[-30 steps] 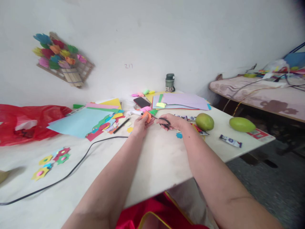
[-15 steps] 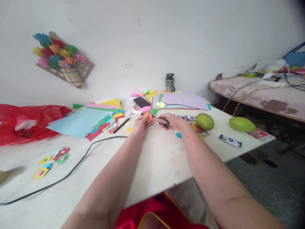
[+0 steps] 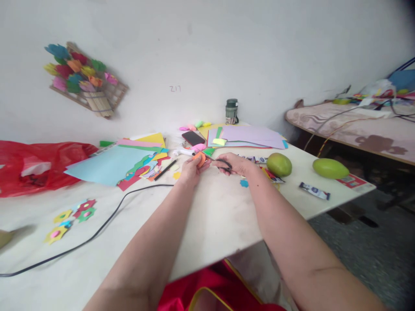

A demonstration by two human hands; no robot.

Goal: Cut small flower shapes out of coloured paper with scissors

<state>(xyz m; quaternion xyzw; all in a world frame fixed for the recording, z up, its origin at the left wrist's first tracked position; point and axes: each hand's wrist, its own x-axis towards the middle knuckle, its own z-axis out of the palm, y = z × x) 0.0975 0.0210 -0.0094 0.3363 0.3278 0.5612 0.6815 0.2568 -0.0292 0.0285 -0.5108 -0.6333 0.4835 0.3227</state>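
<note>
My left hand (image 3: 192, 170) is closed on a small piece of orange paper (image 3: 201, 160), pinched between thumb and fingers above the table. In my right hand (image 3: 236, 163) is a pair of scissors (image 3: 224, 166) with dark handles, my fingers through the loops. Its blades point left and meet the orange paper's edge; how far apart they are is too small to tell. Just behind my left hand lies a white glue gun (image 3: 183, 151). A blue paper flower (image 3: 244, 183) rests on the table below my right wrist.
Coloured sheets (image 3: 108, 164) and paper scraps lie left, beside a black pen (image 3: 165, 169). A black cable (image 3: 106, 222) crosses the table near finished paper flowers (image 3: 86, 214). A phone (image 3: 193, 138) and a bottle (image 3: 231, 111) stand behind; green mangoes (image 3: 279, 164) and a tube (image 3: 314, 191) lie right.
The orange paper has turned slightly in my left hand, and the scissors have shifted a little against it. Both hands stay in nearly the same place.
</note>
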